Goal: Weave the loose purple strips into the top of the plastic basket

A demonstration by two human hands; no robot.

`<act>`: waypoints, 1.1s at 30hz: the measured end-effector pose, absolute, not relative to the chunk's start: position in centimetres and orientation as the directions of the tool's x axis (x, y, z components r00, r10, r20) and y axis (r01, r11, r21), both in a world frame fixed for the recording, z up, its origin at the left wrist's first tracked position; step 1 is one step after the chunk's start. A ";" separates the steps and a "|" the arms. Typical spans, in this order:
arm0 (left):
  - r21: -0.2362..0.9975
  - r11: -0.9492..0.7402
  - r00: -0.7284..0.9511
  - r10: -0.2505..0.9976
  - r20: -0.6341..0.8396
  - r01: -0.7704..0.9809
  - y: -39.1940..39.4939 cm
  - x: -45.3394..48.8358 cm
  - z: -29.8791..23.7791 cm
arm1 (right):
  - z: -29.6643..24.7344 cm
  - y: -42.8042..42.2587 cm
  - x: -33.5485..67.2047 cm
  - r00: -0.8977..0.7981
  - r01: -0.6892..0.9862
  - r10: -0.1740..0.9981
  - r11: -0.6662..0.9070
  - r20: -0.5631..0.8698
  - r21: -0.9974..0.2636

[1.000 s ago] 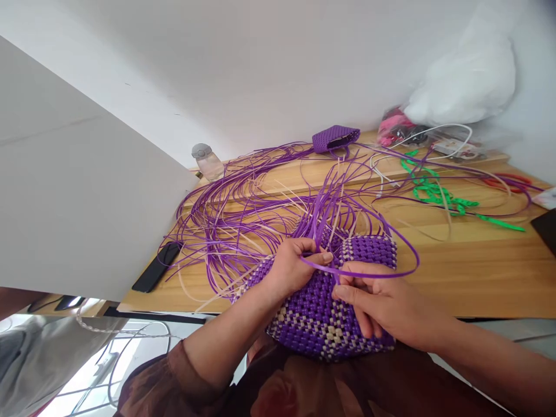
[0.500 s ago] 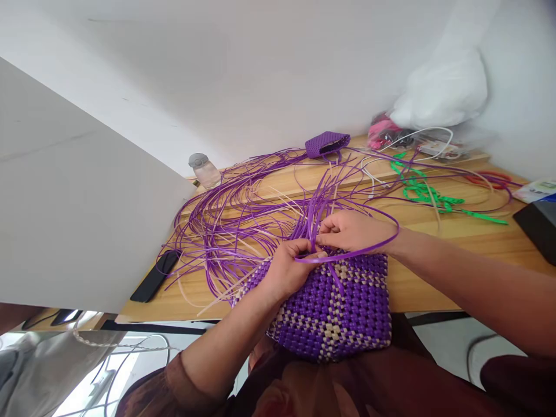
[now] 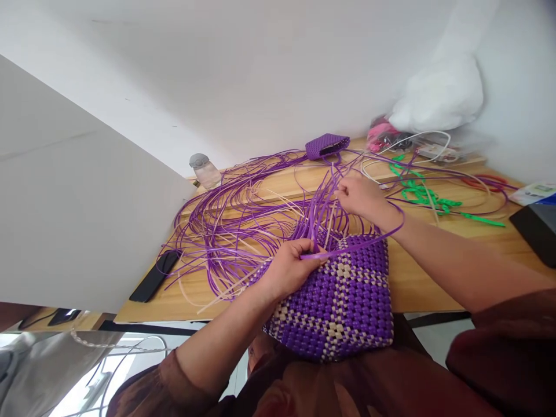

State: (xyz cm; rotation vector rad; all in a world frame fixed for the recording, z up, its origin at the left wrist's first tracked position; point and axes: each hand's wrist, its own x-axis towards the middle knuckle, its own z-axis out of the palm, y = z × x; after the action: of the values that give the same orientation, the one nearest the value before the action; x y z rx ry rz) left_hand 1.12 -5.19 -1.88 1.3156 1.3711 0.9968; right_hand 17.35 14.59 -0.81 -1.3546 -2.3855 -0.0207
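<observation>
A woven purple and cream basket (image 3: 343, 301) rests against my lap at the near edge of the wooden table (image 3: 434, 272). My left hand (image 3: 291, 267) is closed on the basket's top rim, pinching a purple strand (image 3: 369, 242) that loops out to the right. Farther back, my right hand (image 3: 362, 198) is closed on upright purple strands (image 3: 324, 202) rising from the basket. A tangle of long purple and cream strands (image 3: 230, 226) fans out to the left across the table.
A small purple woven pouch (image 3: 326, 145) lies at the back. Green strips (image 3: 423, 194), white cable, pink items and a white bag (image 3: 438, 95) sit at back right. A black phone (image 3: 156, 275) lies at left, a small bottle (image 3: 204, 169) by the wall, a dark device (image 3: 536, 223) at right.
My right hand left the basket's front, went up to the rim beside my left hand, then reached farther back along the upright strands. My left hand stayed on the rim.
</observation>
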 end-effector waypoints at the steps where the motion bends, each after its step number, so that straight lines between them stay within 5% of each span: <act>1: 0.966 0.077 0.086 0.991 -0.101 0.249 -5.1 0.7 -1.7 | -1.1 14.4 17.6 -0.484 0.819 0.817 0.549 0.313 -0.167; 5: 0.931 0.045 0.228 0.964 -0.135 0.362 -4.8 -1.1 -0.7 | -0.5 11.8 19.0 -0.619 0.735 0.750 0.658 0.234 -0.166; 9: 0.935 0.140 0.190 0.959 -0.210 0.326 -4.2 -1.3 -0.9 | 0.6 6.5 20.0 -0.762 0.536 0.619 0.767 0.189 -0.353; 14: 0.949 0.178 0.029 0.981 -0.192 0.260 -3.9 0.3 -1.4 | 0.2 0.8 19.7 -0.816 0.177 0.376 0.886 0.439 -0.429; 16: 0.963 0.158 0.027 0.985 -0.168 0.217 -3.8 0.9 -1.3 | 0.1 0.0 19.4 -0.794 0.164 0.393 0.873 0.464 -0.460; 21: 0.970 0.170 -0.016 0.985 -0.170 0.171 -3.8 1.7 -1.0 | 1.0 0.8 19.4 -0.678 0.315 0.684 0.601 0.269 -0.735; 28: 0.980 0.197 -0.046 0.980 -0.196 0.015 -3.5 1.9 -1.5 | 0.7 4.4 21.4 -0.530 0.586 0.776 0.626 0.342 -0.514; 33: 0.980 0.194 -0.027 0.981 -0.194 0.032 -3.1 2.1 -1.4 | -1.0 6.3 21.7 -0.583 0.647 0.647 0.736 0.491 -0.201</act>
State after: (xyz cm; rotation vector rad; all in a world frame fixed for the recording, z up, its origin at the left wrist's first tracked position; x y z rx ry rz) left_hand 2.07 -3.10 -1.45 1.0771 1.3382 1.0641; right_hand 21.67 6.29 -1.03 -0.9767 -2.3902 0.0005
